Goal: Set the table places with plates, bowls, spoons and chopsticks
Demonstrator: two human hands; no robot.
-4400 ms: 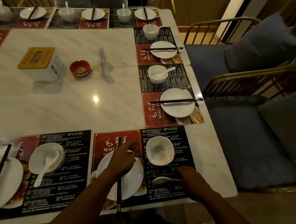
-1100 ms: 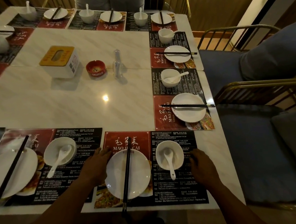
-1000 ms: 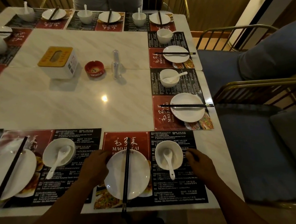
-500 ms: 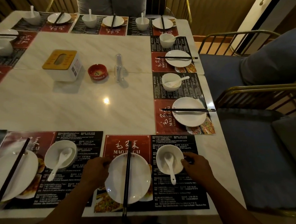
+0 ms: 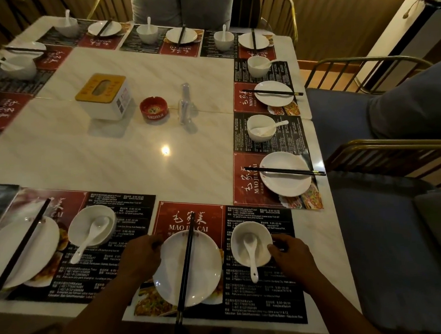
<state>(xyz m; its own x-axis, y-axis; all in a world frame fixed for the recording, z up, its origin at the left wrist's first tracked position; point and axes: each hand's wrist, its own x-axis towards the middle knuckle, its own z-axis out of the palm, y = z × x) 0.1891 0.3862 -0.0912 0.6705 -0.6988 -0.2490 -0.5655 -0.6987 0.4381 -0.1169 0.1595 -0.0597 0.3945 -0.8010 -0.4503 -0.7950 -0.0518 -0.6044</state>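
Left hand (image 5: 142, 256) grips the left rim of the white plate (image 5: 207, 271), fingers curled and pressed together. Black chopsticks (image 5: 185, 267) lie across the plate's centre, with their near ends reaching past the near edge of the placemat (image 5: 263, 301). The white bowl (image 5: 259, 231) stands just right of the plate without touching it. The spoon (image 5: 251, 255) rests inside, handle over the near rim. Right hand (image 5: 292, 258) holds the bowl's right wall between thumb and curled fingers. The placemat lies close to the near edge of the table (image 5: 97, 153). Bare marble lies open beyond the placemat, and a narrow strip runs along the right edge beside a blue-cushioned chair (image 5: 387, 247). The placemat reads "MAO JIA CAI". The red ashtray (image 5: 154, 109) reads "SINGARAJA".
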